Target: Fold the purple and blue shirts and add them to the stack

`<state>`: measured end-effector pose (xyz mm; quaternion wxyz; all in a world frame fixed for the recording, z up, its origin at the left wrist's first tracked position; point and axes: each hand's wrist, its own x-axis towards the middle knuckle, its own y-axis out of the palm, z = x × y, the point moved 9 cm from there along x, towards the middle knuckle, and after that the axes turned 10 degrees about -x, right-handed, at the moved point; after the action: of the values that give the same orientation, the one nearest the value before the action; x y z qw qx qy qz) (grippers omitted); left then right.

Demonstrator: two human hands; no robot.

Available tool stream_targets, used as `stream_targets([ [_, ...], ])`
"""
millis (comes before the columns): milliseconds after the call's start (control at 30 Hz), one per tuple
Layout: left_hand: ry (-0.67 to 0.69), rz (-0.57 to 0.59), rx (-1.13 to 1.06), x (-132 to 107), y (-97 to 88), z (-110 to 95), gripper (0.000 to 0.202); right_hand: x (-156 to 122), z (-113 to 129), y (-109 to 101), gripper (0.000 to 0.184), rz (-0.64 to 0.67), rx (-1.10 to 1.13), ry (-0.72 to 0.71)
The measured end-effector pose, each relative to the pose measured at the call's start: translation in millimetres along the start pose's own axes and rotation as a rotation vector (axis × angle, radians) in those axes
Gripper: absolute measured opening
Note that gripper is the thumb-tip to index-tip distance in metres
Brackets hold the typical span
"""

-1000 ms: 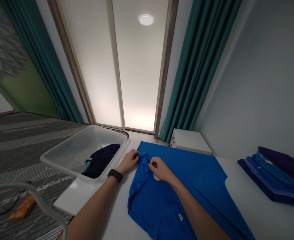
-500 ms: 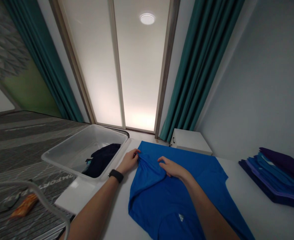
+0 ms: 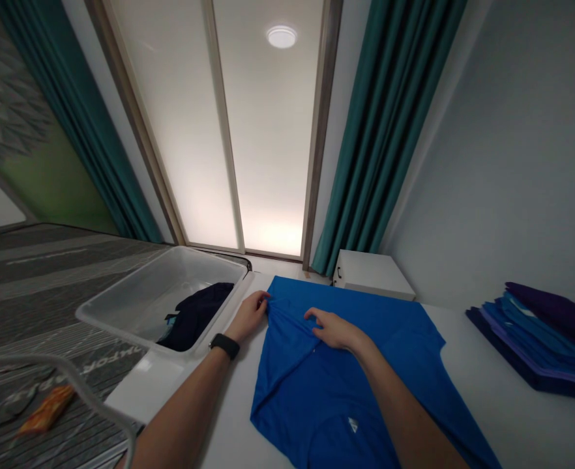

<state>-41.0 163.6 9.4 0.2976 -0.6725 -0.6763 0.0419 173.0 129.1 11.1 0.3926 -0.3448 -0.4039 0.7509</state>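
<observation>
Bunching is mostly smoothed since a second ago on the blue shirt (image 3: 292,391). Far-left edge is touched by the left hand (image 3: 251,314), grip can't be told; right hand (image 3: 335,329) is held at the fabric, fingers parted. Shirt is spread on white table (image 3: 483,381).

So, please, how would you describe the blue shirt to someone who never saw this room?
Before the frosted doors stands a white table. On it, beneath the left hand and the right hand, lies the blue shirt, marked with a small white logo. Unlike the folded stack at the right edge, it lies mostly spread out.
</observation>
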Motion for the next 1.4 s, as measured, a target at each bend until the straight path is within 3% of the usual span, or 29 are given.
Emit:
stream_targets([
  [233, -0.013, 0.061, 0.061, -0.9, 3.1, 3.1, 0.034, 2.2, 6.3, -14.2, 0.036, -0.061, 0.033, -0.040],
  [467, 0.020, 0.061, 0.121, -0.8, 3.2, -0.2, 0.028, 11.6, -4.5, 4.2, 0.055, -0.075, -0.064, -0.070],
  [633, 0.039, 0.032, 0.163, 0.0, 2.7, 2.5, 0.023, 12.1, -8.5, 11.7, 0.058, -0.043, -0.118, -0.035],
  [933, 0.037, 0.032, 0.159, 1.0, 3.6, 5.0, 0.022, 14.9, -3.2, 3.0, 0.041, -0.093, -0.184, 0.005],
  [1200, 0.012, 0.018, 0.124, -1.1, 0.4, 2.4, 0.035, 63.8, 32.8, -13.5, 0.038, -0.262, -0.239, -0.110],
  [1400, -0.027, 0.005, 0.083, -1.6, -2.8, 2.8, 0.038, 98.5, 49.8, -3.8, 0.030, -0.279, -0.236, -0.150],
])
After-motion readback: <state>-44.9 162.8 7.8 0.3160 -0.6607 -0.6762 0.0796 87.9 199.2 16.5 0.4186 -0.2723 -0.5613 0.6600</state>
